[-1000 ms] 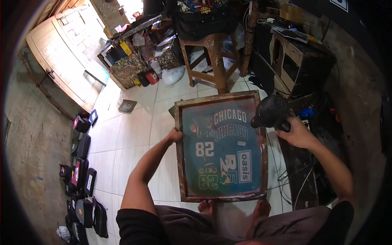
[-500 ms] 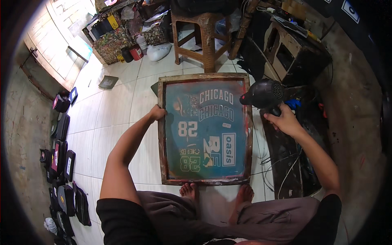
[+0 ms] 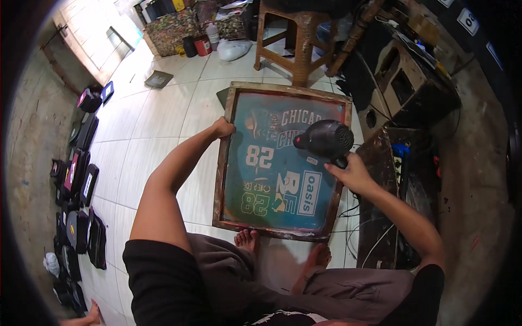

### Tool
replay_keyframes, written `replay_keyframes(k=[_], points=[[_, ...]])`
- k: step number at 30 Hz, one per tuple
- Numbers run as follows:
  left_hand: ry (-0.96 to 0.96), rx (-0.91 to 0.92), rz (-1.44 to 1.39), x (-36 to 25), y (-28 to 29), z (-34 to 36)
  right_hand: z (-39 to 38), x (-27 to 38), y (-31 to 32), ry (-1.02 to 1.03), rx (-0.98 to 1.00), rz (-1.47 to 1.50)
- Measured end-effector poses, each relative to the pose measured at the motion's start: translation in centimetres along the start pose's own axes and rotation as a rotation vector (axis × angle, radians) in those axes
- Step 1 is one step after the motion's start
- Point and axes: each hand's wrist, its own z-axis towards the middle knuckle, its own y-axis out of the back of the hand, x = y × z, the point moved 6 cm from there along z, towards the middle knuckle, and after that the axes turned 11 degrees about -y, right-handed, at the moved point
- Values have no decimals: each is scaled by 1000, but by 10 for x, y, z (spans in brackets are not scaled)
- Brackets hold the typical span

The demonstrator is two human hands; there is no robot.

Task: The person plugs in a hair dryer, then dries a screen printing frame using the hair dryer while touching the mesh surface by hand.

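A wood-framed printing screen (image 3: 255,187) with a blue-green mesh and pale lettering and figures stands before me, its lower edge near my feet. My left hand (image 3: 223,128) is closed around the frame's left side, toward the upper part. In my right hand (image 3: 353,175) is a black hair dryer (image 3: 328,140), gripped by its handle. The dryer hangs over the right part of the mesh with its nozzle pointing left, and it hides some of the upper lettering.
A brown plastic stool (image 3: 302,46) stands beyond the screen. To the right are a wooden box (image 3: 416,81) and a dark low bench (image 3: 375,217) with loose cables. Several dark pouches (image 3: 79,174) line the left wall. Someone's bare foot (image 3: 94,312) shows at lower left.
The hair dryer has moved left from the frame's right edge to over the mesh. My view has shifted and the screen appears slightly tilted. My left hand keeps its hold.
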Motion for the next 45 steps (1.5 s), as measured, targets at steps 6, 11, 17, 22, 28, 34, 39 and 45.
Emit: replay_keyframes(k=[6,11,17,22,28,34,39,45], points=[[-33,0,13,-13,0,-2,17,12,-40,53,110,25],[-18,21,33,-11,2,-7,28,24,-55,234,84,-125],[-44,-20,63,-13,-4,-5,32,65,-49,217,188,-321],[-28,-101,105,-3,0,-9,23,87,-60,246,200,-340],[4,-29,54,-6,-1,-13,18,77,-57,196,170,-383],[-16,2,46,-14,2,-20,5,65,-42,188,179,-334],[-22,12,56,-16,2,-21,0,57,-30,75,183,-363],[-23,29,72,-6,-4,-9,-6,57,-22,195,130,-254]])
